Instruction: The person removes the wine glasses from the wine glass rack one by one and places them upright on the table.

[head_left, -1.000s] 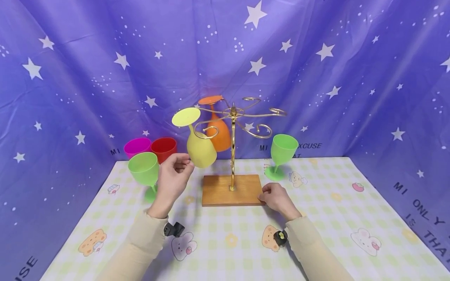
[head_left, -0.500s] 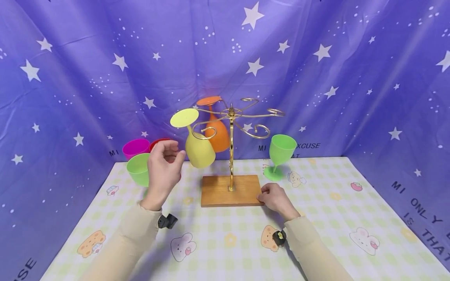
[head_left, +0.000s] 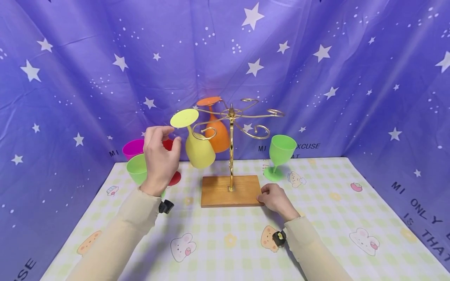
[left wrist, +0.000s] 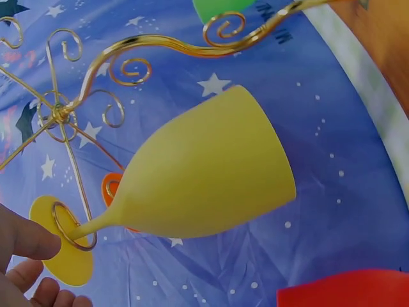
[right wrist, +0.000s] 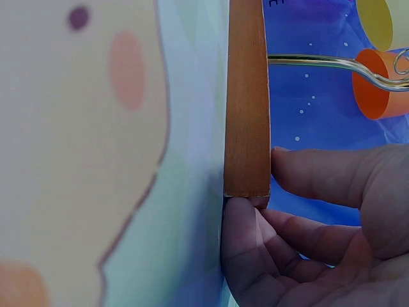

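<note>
A yellow goblet [head_left: 201, 153] hangs upside down from a curled arm of the gold glass rack [head_left: 231, 156], its stem inside the curl in the left wrist view. My left hand [head_left: 159, 160] is raised just left of it, thumb and fingers apart. In the left wrist view, the thumb overlaps the edge of the goblet's foot [left wrist: 77, 272]; whether it touches cannot be told. My right hand [head_left: 279, 199] holds the right front corner of the rack's wooden base [head_left: 216, 192], thumb on top and fingers at the edge [right wrist: 248, 115]. Behind the yellow goblet hangs an orange goblet [head_left: 218, 136], also inverted.
At left stand a green goblet [head_left: 136, 169], a magenta goblet [head_left: 133, 148] and a red goblet [head_left: 174, 178], partly behind my left hand. Another green goblet [head_left: 282, 150] stands right of the rack. A checked cloth [head_left: 316, 210] covers the table; a starry curtain [head_left: 218, 58] surrounds it.
My left hand has drawn away from the yellow goblet's bowl, moving left and then up towards its foot. My right hand stays at the base, and the goblets hang as before.
</note>
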`<state>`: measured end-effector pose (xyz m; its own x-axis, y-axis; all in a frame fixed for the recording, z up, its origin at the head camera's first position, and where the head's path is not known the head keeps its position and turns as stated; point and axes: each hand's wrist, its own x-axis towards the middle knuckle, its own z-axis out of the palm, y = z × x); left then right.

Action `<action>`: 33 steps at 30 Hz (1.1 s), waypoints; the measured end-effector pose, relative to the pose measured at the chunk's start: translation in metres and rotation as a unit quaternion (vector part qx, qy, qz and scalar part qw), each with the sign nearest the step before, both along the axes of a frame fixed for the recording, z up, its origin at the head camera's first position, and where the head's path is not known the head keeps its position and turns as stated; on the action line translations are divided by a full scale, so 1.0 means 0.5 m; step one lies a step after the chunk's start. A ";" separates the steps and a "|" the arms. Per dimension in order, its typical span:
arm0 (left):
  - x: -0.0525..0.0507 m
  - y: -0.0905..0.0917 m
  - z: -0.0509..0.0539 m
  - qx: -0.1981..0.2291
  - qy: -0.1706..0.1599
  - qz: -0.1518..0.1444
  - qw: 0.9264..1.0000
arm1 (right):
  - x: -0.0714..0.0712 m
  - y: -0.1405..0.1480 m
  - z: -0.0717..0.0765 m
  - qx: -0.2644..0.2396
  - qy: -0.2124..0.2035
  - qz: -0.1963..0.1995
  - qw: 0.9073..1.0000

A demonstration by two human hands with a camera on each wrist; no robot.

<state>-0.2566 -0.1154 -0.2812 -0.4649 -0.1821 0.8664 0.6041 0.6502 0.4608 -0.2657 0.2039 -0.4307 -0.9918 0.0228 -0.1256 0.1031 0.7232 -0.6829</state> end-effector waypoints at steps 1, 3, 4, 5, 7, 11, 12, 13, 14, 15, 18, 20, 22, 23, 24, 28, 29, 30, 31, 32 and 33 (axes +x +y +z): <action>-0.002 0.000 0.001 -0.005 0.008 0.001 1.000 | 0.000 0.000 0.000 -0.001 0.000 0.000 1.000; -0.006 0.002 0.003 -0.013 0.022 0.001 1.000 | 0.000 -0.001 -0.001 -0.003 0.002 -0.001 1.000; -0.008 0.002 0.004 -0.016 0.029 0.001 0.999 | 0.000 -0.001 -0.001 -0.004 0.003 -0.001 1.000; -0.010 0.003 0.005 -0.017 0.035 0.000 0.999 | 0.000 -0.001 -0.001 -0.005 0.002 -0.001 1.000; -0.015 0.004 0.008 -0.019 0.048 -0.002 0.999 | 0.001 -0.002 -0.001 -0.006 0.000 -0.002 1.000; -0.025 0.005 0.016 -0.032 0.077 -0.004 0.997 | 0.002 -0.003 -0.001 -0.006 -0.005 -0.002 1.000; -0.027 0.005 0.017 -0.038 0.083 -0.004 0.996 | 0.002 -0.003 0.000 -0.006 -0.005 -0.002 1.000; -0.029 0.005 0.019 -0.045 0.090 -0.005 0.995 | 0.002 -0.003 0.000 -0.005 -0.005 -0.002 1.000; -0.031 0.006 0.020 -0.053 0.097 -0.005 0.994 | 0.002 -0.003 0.000 -0.004 -0.004 -0.002 1.000; -0.032 0.006 0.021 -0.062 0.103 -0.006 0.993 | 0.002 -0.003 0.001 -0.004 -0.004 -0.002 1.000; -0.035 0.006 0.023 -0.096 0.117 -0.005 0.989 | 0.002 -0.002 0.001 0.000 -0.003 -0.001 1.000; -0.037 0.005 0.024 -0.122 0.126 -0.002 0.985 | 0.002 -0.003 0.002 0.000 -0.002 0.000 1.000; -0.039 0.004 0.025 -0.146 0.133 -0.001 0.980 | 0.002 -0.003 0.002 -0.001 -0.001 0.001 1.000; -0.040 0.004 0.026 -0.154 0.138 0.000 0.978 | 0.002 -0.003 0.002 -0.001 0.000 0.001 1.000; -0.042 0.003 0.027 -0.159 0.142 -0.001 0.977 | 0.002 -0.003 0.002 -0.001 0.000 0.002 1.000; -0.046 0.004 0.031 -0.171 0.158 -0.002 0.973 | 0.002 -0.003 0.002 -0.001 0.001 0.002 1.000; -0.048 0.004 0.032 -0.172 0.162 -0.001 0.972 | 0.002 -0.003 0.002 -0.001 0.001 0.001 1.000; -0.049 0.004 0.032 -0.175 0.165 0.000 0.971 | 0.002 -0.003 0.001 -0.001 0.001 0.001 1.000; -0.050 0.004 0.032 -0.177 0.168 0.002 0.970 | 0.002 -0.003 0.001 -0.001 0.000 0.000 1.000; -0.052 0.004 0.032 -0.179 0.170 0.004 0.969 | 0.002 -0.003 0.001 -0.001 0.000 0.000 1.000; -0.053 0.004 0.032 -0.180 0.172 0.005 0.969 | 0.002 -0.003 0.001 -0.001 -0.001 0.000 1.000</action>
<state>-0.2829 -0.1132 -0.2651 -0.1372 0.1575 0.9779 0.6746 0.7378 -0.0242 -0.2648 0.2022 -0.4302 -0.9915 0.0228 -0.1277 0.1047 0.7220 -0.6840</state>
